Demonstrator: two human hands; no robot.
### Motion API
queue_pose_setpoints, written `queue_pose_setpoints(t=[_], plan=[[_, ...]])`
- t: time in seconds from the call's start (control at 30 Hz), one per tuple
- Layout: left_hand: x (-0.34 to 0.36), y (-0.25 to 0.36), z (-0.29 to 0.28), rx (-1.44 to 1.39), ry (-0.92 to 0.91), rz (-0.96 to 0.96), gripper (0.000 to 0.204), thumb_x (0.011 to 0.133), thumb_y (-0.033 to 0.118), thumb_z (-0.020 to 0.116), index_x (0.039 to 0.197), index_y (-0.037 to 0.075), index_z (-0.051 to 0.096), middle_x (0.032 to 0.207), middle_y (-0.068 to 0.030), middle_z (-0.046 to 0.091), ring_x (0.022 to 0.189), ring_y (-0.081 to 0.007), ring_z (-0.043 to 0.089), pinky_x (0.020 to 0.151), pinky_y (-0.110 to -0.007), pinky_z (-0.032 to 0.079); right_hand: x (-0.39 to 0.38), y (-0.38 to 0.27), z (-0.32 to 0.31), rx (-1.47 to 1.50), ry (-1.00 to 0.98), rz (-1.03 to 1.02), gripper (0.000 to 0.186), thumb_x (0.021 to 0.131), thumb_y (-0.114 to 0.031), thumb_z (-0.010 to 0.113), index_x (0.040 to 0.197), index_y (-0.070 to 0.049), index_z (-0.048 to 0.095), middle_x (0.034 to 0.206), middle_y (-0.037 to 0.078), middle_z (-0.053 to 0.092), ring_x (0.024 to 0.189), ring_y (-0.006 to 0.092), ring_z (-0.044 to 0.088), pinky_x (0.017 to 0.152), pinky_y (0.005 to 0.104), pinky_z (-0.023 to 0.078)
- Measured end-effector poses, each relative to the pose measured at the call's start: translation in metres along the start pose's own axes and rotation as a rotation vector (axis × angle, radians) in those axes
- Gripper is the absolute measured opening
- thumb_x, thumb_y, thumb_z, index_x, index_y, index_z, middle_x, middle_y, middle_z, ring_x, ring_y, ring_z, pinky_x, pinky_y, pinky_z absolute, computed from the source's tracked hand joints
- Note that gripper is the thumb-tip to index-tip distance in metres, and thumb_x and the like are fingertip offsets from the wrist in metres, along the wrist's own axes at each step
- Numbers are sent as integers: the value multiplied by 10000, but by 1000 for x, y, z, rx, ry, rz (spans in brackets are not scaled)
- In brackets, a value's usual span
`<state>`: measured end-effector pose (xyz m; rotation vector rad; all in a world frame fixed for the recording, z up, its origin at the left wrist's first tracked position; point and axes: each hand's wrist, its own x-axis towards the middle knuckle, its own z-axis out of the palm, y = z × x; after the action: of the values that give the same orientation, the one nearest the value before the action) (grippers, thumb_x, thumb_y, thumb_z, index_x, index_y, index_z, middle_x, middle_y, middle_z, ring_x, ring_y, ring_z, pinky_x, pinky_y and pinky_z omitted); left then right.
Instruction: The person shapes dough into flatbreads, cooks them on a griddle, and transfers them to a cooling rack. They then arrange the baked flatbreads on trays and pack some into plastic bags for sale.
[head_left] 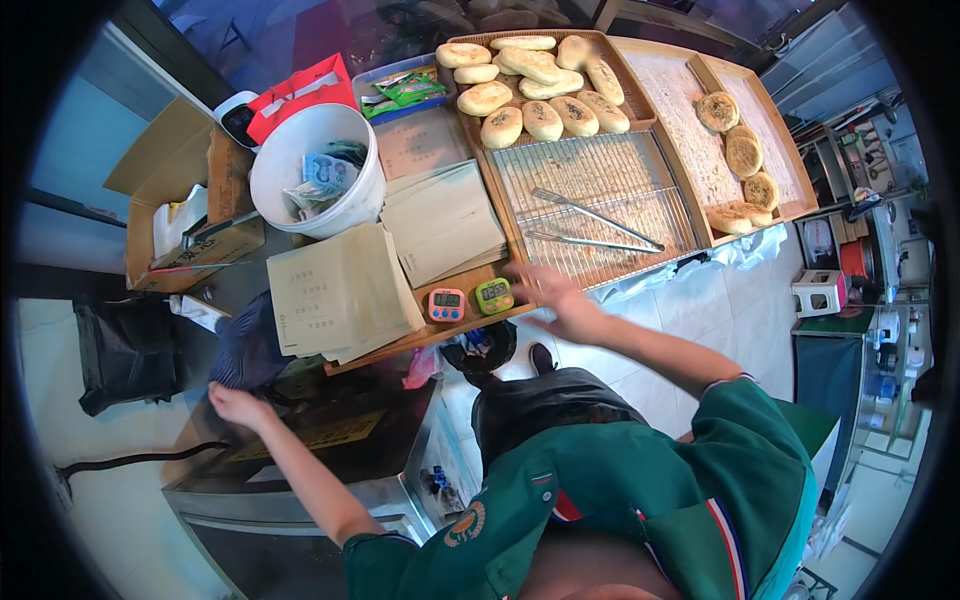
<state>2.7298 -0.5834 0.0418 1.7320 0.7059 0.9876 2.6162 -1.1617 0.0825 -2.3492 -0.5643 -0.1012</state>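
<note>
My left hand (235, 403) is at the lower left, fingers closed on a dark striped cloth (247, 341) hanging beside the table. My right hand (555, 300) is open, fingers spread at the table's front edge, just right of a green timer (494, 295). A pink timer (446, 305) sits left of the green one, near stacks of paper bags (332, 285) (440, 215). Behind my right hand, a wire rack (560, 175) in a tray holds two metal tongs (590, 240).
White bucket with banknotes (275, 175), cardboard box (170, 250), red bag (295, 95), blue bin with packets (399, 92). Trays of pale breads (542, 118) and browned breads (743, 157). Below left, a steel appliance (280, 510) and black bin (480, 345); tiled floor (690, 330), shelving (885, 340) at right.
</note>
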Motion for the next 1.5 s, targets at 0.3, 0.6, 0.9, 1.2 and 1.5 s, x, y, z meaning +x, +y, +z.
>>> queue_pose_setpoints(t=[0.3,0.6,0.9,1.2,1.5], plan=[[-150,256,-39,-73,-1214,208,169,926,132,651,1027,0,679,1050,-117,677,799,-174,618,759,-309,513,147,-179,109,1194,-367,99,333,962,-243,603,1231,-48,612,1239,117,598,1114,214,568,1002,382,447],[-214,284,-11,-1281,-892,-603,710,1015,427,428,1519,-36,239,1567,-186,309,1450,-314,305,1163,-449,272,123,-166,119,2025,-194,478,420,965,-270,553,1310,-30,540,1264,107,582,1202,246,532,1061,384,390],[-247,238,-8,-146,-1229,260,822,917,122,623,1517,-76,97,1503,-259,358,1362,-313,424,1120,-420,322,119,-143,102,1892,147,652,290,979,-157,543,1231,-15,567,1117,73,638,1036,204,601,925,336,495],[-228,226,-34,-1056,-1012,-636,633,953,243,596,1464,-28,338,1436,-177,461,1308,-302,478,1115,-451,376,125,-188,37,1022,75,-355,330,958,-124,572,1269,-14,556,1271,146,580,1194,228,545,1056,369,418],[-198,196,-9,-406,-602,-263,434,996,259,492,1337,-9,508,1383,-157,527,1266,-271,506,1106,-425,384,137,-203,103,880,290,-509,459,927,-208,646,1321,-25,496,1219,140,586,1157,267,562,1010,362,425]])
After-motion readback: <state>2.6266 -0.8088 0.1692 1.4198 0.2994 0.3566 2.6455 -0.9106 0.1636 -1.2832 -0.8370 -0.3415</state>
